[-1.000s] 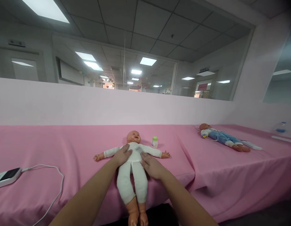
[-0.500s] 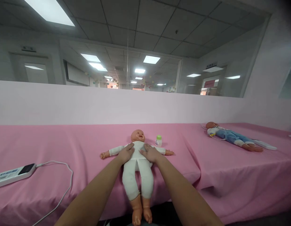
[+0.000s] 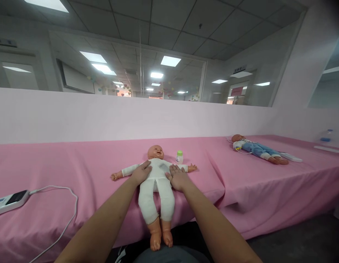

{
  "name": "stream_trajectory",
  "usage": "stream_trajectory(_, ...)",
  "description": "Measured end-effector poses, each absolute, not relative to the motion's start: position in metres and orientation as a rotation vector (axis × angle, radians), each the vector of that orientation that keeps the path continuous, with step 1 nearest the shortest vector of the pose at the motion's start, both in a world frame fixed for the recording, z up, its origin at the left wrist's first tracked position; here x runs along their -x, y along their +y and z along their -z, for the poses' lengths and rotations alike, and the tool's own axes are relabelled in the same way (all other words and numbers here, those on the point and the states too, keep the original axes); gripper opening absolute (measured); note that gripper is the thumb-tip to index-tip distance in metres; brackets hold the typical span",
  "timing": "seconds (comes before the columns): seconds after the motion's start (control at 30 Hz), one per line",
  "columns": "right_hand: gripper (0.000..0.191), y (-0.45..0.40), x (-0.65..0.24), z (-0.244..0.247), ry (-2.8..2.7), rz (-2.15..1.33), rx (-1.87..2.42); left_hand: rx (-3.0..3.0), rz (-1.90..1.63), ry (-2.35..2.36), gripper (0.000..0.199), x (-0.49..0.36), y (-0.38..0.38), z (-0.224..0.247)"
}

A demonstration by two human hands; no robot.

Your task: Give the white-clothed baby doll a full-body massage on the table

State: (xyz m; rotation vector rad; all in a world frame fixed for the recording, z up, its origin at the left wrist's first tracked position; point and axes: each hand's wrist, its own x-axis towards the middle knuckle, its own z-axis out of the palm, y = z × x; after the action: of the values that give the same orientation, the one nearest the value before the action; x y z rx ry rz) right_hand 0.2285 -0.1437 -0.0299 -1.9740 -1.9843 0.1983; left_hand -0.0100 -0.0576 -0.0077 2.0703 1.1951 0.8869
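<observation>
A baby doll (image 3: pixel 156 168) with a white cloth body lies on its back on the pink sheet (image 3: pixel 76 160), arms spread and feet over the table's front edge. Against the left side of its torso rests my left hand (image 3: pixel 142 172), fingers laid out flat and grasping nothing. My right hand (image 3: pixel 178 177) lies with fingers stretched out at the right side of the torso, by the doll's arm. A small bottle with a green cap (image 3: pixel 179 157) stands just beyond that arm. A greyish patch shows on the doll's chest.
At the left lies a white device with a dark screen (image 3: pixel 13 201), its white cable (image 3: pixel 73 215) trailing over the sheet. Another doll in blue trousers (image 3: pixel 258 149) lies at the right with thin tubing. A clear bottle with blue liquid (image 3: pixel 327 136) stands far right. Behind is a low white wall (image 3: pixel 103 118).
My hands have moved apart, the right one sliding outward from the chest to its side, uncovering more of the torso. The camera has turned slightly right.
</observation>
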Motion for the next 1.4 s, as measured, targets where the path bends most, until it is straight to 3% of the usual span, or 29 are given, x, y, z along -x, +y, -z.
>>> stream_trajectory(0.9, 0.067, -0.154, -0.223, 0.022, -1.934, -0.061, 1.839, -2.069, -0.916, 1.183, 0.063, 0.014, -0.060, 0.005)
stream_trajectory(1.4, 0.045, -0.169, -0.213, 0.009, -1.833, 0.081, 1.849, -2.073, -0.944, 1.209, 0.063, 0.016, -0.053, 0.010)
